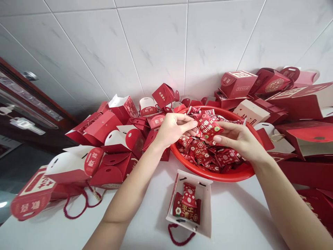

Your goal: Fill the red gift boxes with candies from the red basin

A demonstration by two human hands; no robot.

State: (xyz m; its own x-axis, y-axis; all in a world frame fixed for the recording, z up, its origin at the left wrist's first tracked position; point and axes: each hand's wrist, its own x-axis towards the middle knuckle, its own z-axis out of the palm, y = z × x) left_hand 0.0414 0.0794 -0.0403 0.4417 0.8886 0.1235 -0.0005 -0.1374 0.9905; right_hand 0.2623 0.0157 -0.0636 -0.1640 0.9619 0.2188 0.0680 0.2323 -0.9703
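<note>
Between my hands, above a red plastic basket (221, 177), is a red candy packet (207, 127) with gold lettering and small flowers. My left hand (174, 128) pinches its left edge between thumb and fingers. My right hand (240, 140) grips the right edge, thumb in front and fingers behind. Many red wrapped candies (200, 152) fill the basket below. Closer to me stands an open gift box (206, 208) with a white inside. In it lie a larger red packet (186, 210) and a smaller wrapped candy (189, 195) on top. A dark red cord handle (180, 239) hangs from its near side.
Red and white gift boxes (75, 165) are piled along the left, some with cord handles. More boxes (239, 85) crowd the back and right, up to a large red box (309, 135). Behind them rises a tiled wall (156, 45). A dark wooden cabinet (31, 104) stands far left.
</note>
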